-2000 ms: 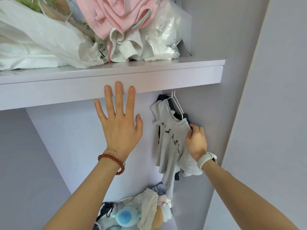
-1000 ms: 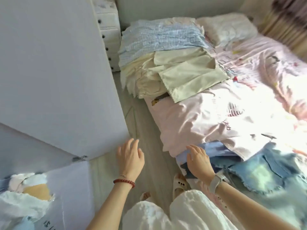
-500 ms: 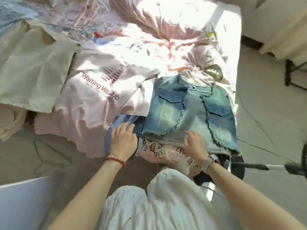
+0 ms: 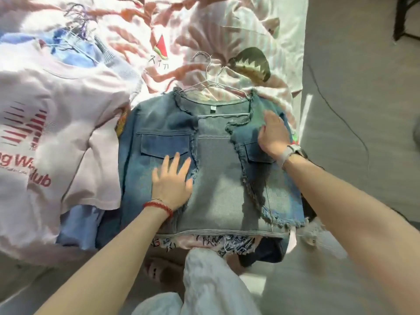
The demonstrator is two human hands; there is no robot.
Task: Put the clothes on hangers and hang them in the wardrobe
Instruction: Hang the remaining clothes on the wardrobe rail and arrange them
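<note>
**Denim jacket on hanger, flat on bed, both hands on it**

Denim jacket [image 4: 213, 169] lies front-up on the bed [image 4: 238, 30], at the near edge, collar away from the person. Wire hanger [image 4: 216, 87] is inside it: hook rests on the printed bedsheet beyond the collar, bottom bar visible through the neck opening. Front panels fall apart, frayed edges showing.

Left hand [image 4: 172, 180]: fingers spread, palm pressed flat on the left front panel just below the chest pocket flap. Red bead bracelet [image 4: 159, 206] on that wrist.

Right hand [image 4: 272, 133]: laid on the right shoulder/upper panel beside the collar, fingers straight and close together; whether the thumb nips the cloth cannot be told. Watch with pale strap [image 4: 292, 153] on that wrist.

Pink printed T-shirt [image 4: 45, 133] lies just left of the jacket, overlapping blue garments [image 4: 75, 226]. More hangers [image 4: 77, 26] near the bed's far left, blurred
</note>
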